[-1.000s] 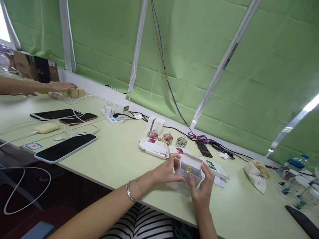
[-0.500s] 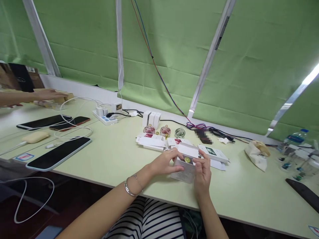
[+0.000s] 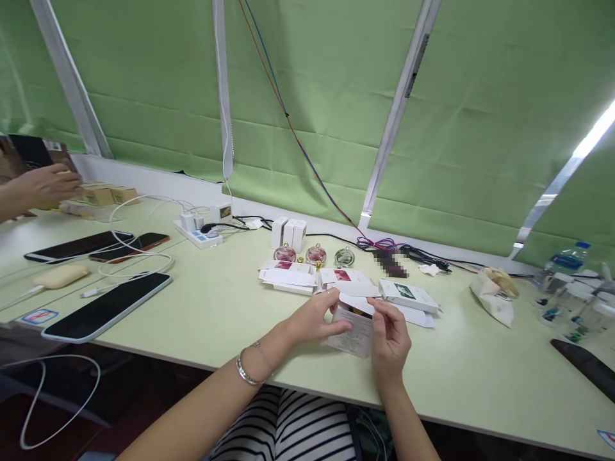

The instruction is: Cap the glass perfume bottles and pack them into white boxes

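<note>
Between my hands stands a small white carton (image 3: 350,336) with fine print on its near face. My left hand (image 3: 314,318) grips its left side, thumb on the front. My right hand (image 3: 390,339) pinches the carton's top flap at the right corner, and the flap leans over the opening. Only a sliver of something gold shows under it. Just beyond lie white cartons with pictures: a red one on the left (image 3: 288,274), another red one (image 3: 346,280) in the middle and a green one (image 3: 408,293) on the right. Behind them are two red round bottles (image 3: 285,254) (image 3: 316,255) and a green one (image 3: 344,257).
Upright white boxes (image 3: 288,234) stand near the wall, beside cables and a power strip (image 3: 198,235). Phones (image 3: 108,307) lie at left, where another person's hand (image 3: 48,186) is over yellow boxes (image 3: 98,194). A paper bag (image 3: 494,298) and clear jars (image 3: 574,304) are at right.
The carton's top flap has come down over the opening, covering most of the gold round cap seen before. At far left, the other person's hand has lifted off the yellow boxes and moved left.
</note>
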A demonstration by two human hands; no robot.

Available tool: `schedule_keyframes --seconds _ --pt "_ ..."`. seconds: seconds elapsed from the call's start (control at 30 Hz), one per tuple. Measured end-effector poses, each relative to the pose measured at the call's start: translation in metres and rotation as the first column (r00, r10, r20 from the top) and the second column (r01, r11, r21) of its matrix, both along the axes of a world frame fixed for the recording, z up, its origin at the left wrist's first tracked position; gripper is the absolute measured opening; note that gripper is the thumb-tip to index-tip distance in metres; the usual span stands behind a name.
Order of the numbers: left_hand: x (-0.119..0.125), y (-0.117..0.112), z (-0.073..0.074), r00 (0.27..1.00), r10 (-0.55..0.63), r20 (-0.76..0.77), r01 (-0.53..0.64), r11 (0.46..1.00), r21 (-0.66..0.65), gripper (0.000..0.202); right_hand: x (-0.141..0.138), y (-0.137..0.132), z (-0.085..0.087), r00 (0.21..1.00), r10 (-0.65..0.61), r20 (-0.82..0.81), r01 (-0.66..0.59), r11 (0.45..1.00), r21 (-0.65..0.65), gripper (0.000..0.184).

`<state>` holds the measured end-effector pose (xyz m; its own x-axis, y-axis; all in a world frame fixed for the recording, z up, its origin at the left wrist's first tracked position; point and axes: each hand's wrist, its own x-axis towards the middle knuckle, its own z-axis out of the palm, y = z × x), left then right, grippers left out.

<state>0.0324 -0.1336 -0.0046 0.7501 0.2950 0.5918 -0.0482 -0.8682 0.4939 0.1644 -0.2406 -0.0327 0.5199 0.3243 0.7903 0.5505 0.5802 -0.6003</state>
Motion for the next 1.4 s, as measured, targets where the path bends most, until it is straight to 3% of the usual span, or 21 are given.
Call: schedule_keyframes --seconds 0.3,0.63,0.83,1.13,1.4 --pt "0.002 0.007 -0.016 0.992 -0.063 0.105 0.072 0.994 -0.085 0.042 0.0 -0.001 0.002 1.0 -0.012 0.01 0.012 1.0 0.001 0.009" --pt "-0.002 0.004 -0.004 0.982 -0.147 0.115 0.157 0.984 -0.082 0.025 0.003 -0.001 0.004 0.997 0.013 0.076 -0.015 1.0 0.018 0.007" --pt "-0.001 0.001 0.001 0.976 -0.135 0.171 0.149 0.986 -0.074 0.022 0.003 0.0 0.004 0.996 0.018 0.086 -0.019 1.0 0.015 0.006" --pt "0.002 -0.003 -0.001 0.948 -0.159 0.275 0.16 0.987 0.021 0.014 0.003 -0.001 0.002 0.996 0.013 0.093 -0.014 1.0 0.005 0.007" --pt "0.001 -0.003 0.002 0.949 -0.178 0.261 0.161 0.983 0.087 0.015 0.004 -0.003 0.001 0.996 0.04 0.085 -0.041 0.999 0.013 0.007"
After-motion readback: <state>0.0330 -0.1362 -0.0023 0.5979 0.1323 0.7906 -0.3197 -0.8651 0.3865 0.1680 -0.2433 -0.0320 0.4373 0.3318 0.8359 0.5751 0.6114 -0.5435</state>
